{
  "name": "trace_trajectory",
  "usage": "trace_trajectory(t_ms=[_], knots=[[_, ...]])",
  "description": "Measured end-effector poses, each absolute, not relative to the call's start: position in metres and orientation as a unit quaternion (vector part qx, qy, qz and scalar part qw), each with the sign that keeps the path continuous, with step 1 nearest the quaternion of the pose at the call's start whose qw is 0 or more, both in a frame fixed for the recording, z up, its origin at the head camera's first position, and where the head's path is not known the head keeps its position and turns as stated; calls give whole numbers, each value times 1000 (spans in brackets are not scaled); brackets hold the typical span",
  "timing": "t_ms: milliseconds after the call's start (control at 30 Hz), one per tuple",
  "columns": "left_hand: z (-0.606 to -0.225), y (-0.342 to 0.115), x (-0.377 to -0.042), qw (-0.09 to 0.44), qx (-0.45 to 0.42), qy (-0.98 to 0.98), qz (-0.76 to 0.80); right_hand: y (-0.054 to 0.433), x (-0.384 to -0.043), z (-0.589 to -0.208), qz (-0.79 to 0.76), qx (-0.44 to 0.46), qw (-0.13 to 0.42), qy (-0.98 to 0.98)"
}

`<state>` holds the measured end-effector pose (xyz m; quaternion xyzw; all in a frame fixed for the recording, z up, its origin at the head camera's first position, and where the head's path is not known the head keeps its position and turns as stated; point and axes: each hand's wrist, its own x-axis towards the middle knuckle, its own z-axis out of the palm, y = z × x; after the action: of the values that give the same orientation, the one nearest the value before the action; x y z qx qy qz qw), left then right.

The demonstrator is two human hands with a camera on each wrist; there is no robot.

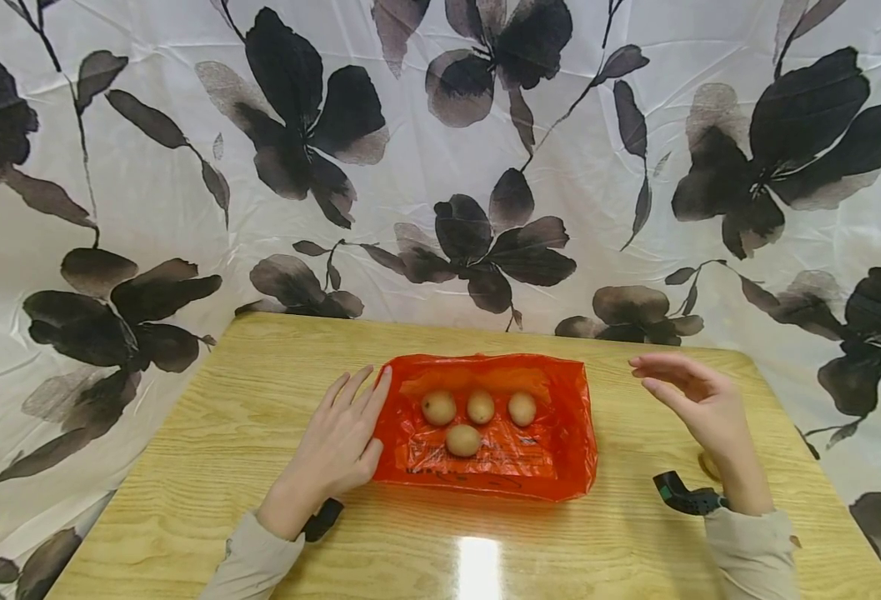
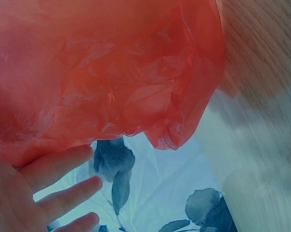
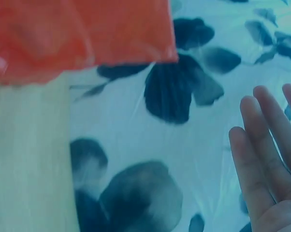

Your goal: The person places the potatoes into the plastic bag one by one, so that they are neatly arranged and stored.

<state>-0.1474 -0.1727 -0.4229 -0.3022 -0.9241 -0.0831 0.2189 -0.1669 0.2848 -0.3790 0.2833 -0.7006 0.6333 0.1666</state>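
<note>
A red plastic bag lies on the table with its mouth spread wide into a rough rectangle. Inside it are several tan, potato-like rounds, a row at the back and one in front. My left hand is at the bag's left side, fingers extended, the index finger along its edge. In the left wrist view, the fingers of that left hand are straight beneath the red plastic. To the right, apart from the bag, my right hand is raised with loosely bent fingers and holds nothing.
The light wood table meets a white cloth with dark flower prints along its back. A black wrist device sits on the right wrist, and another wrist device on the left. A round brownish thing is partly hidden behind the right wrist.
</note>
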Motion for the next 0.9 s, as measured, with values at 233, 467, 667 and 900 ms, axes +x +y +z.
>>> trace_trajectory(t_ms=[233, 467, 667, 900], knots=[[-423, -173, -147, 216, -301, -925, -80, 314, -161, -389, 637, 265, 161, -706], [-423, -173, -147, 217, -300, -925, -80, 341, -154, -401, 625, 215, 149, -735], [-422, -173, -148, 217, -301, -925, -77, 362, -145, -412, 610, 184, 149, -756], [-422, -173, -148, 213, -300, -927, -77, 381, -136, -427, 605, 121, 138, -775]])
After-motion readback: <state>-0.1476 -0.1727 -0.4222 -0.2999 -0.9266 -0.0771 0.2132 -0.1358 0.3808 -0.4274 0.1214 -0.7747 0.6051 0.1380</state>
